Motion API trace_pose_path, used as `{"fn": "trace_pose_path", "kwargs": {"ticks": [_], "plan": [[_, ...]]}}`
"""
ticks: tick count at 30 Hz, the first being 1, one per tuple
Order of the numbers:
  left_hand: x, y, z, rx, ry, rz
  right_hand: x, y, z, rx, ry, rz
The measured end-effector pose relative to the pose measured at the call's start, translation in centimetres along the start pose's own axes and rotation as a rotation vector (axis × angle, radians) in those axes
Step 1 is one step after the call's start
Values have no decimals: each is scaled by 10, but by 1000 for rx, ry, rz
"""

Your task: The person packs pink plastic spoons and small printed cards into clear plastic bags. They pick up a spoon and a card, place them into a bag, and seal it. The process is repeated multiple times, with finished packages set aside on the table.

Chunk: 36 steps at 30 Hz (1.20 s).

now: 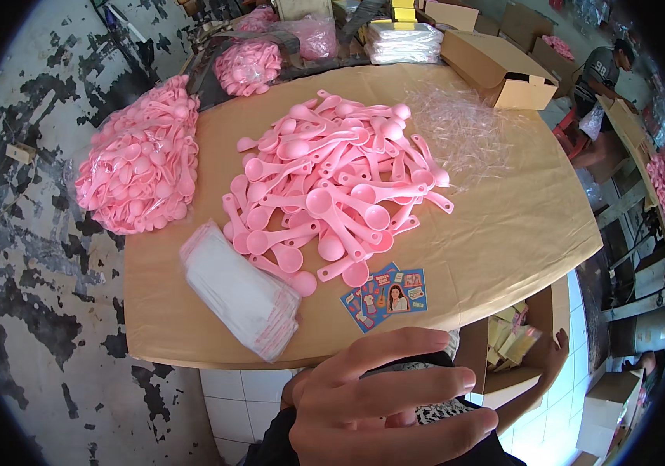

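Observation:
My left hand is raised close to the camera at the lower middle, back turned to me. Its fingers are spread and point right, with nothing between them. Farther right, my right hand is at the right edge of an open cardboard box below the table's edge, fingers apart and apparently holding nothing. Small yellowish packets in clear wrap lie inside that box. Just beyond my left hand, several blue printed cards overlap on the table. A stack of clear plastic sleeves lies left of them, beside a heap of pink measuring spoons.
A bulging bag of pink spoons stands at the table's left edge. Loose clear plastic strips and a brown carton occupy the far right. Packed plastic sleeves sit at the back. Another person sits at the far right.

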<state>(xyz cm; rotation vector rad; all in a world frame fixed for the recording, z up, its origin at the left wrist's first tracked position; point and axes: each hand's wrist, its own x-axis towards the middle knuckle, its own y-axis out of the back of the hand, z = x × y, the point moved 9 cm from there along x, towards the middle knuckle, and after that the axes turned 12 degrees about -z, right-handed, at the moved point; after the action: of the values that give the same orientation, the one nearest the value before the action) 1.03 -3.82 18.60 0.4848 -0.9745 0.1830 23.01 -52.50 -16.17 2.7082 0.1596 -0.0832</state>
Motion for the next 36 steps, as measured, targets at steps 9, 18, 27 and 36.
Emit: {"fn": "trace_pose_path", "kwargs": {"ticks": [9, 18, 27, 36], "plan": [[-9, -1, 10, 58, -204, 132, 32, -129, -264, 304, 572, 111], [-108, 56, -29, 509, 391, 187, -95, -447, -443, -294, 1164, -1134], [-190, 99, -83, 753, 873, 185, -88, -505, -433, -569, 1038, -1263], [-190, 102, -81, 807, 775, 157, -61, -494, -439, -289, 860, -1385]]}}
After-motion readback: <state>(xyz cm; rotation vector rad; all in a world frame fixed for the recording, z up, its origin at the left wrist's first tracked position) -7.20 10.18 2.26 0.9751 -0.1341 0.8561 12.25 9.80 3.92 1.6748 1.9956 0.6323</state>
